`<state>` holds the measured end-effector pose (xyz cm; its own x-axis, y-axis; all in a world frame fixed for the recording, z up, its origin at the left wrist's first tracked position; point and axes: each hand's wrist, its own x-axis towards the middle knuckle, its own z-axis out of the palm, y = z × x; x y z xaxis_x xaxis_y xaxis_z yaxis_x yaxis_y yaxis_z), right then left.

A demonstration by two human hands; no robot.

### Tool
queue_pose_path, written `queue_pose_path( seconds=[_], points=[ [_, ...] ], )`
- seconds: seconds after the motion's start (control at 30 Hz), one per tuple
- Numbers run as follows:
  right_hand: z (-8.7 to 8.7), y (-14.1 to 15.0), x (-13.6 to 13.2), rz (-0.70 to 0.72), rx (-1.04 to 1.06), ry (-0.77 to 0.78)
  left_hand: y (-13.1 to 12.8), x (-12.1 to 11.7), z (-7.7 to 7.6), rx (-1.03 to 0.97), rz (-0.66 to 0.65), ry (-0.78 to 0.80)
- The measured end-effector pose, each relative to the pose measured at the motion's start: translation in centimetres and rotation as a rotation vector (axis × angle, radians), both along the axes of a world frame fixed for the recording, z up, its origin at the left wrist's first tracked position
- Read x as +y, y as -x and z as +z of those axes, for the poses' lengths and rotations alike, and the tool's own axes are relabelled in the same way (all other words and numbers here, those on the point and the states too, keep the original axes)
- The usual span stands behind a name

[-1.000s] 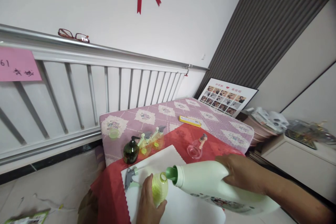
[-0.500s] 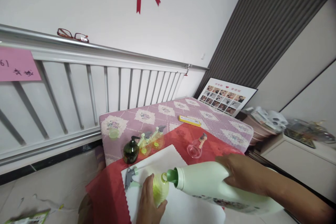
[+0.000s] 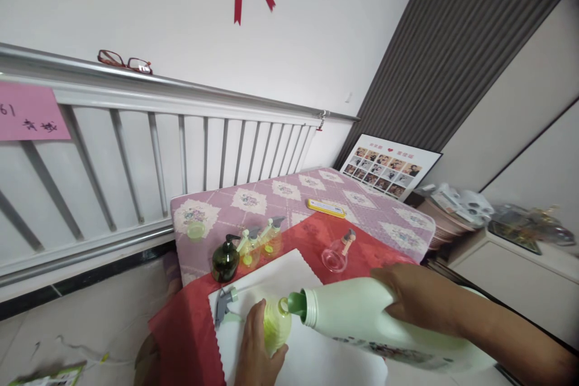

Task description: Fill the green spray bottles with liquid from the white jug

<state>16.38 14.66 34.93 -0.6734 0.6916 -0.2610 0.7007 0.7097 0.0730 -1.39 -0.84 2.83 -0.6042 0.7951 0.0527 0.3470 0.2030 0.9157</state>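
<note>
My right hand [image 3: 418, 298] grips a large white detergent bottle [image 3: 362, 325], tipped almost level, its green neck [image 3: 296, 303] at the mouth of a small yellow-green bottle [image 3: 275, 324]. My left hand [image 3: 257, 353] is wrapped round that small bottle, holding it upright on a white sheet [image 3: 271, 280]. A grey and green spray head [image 3: 224, 303] lies on the sheet just left of my left hand.
A dark green pump bottle [image 3: 225, 260], two yellow spray bottles [image 3: 260, 241] and a clear round flask [image 3: 337, 255] stand on the red cloth [image 3: 190, 338]. Farther back lie a yellow case [image 3: 326, 208] and a green cap [image 3: 196, 230]. A white radiator [image 3: 181, 151] lines the wall.
The big bottle's neck has come a little closer to the small bottle's mouth. Both hands have kept their hold.
</note>
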Motion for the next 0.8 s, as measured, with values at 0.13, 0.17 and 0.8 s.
queue_pose_path(
  seconds=[0.13,0.17,0.8],
  points=[
    [0.32,0.22,-0.15,-0.023,-0.007,0.009,0.22,-0.07,0.13,-0.032,-0.007,0.005],
    [0.44,0.32,-0.19,-0.023,-0.013,0.017,0.25,-0.06,0.17,-0.048,-0.005,0.007],
    [0.73,0.82,0.08,-0.021,-0.115,0.021,0.21,-0.17,0.07,-0.011,-0.022,0.023]
  ],
)
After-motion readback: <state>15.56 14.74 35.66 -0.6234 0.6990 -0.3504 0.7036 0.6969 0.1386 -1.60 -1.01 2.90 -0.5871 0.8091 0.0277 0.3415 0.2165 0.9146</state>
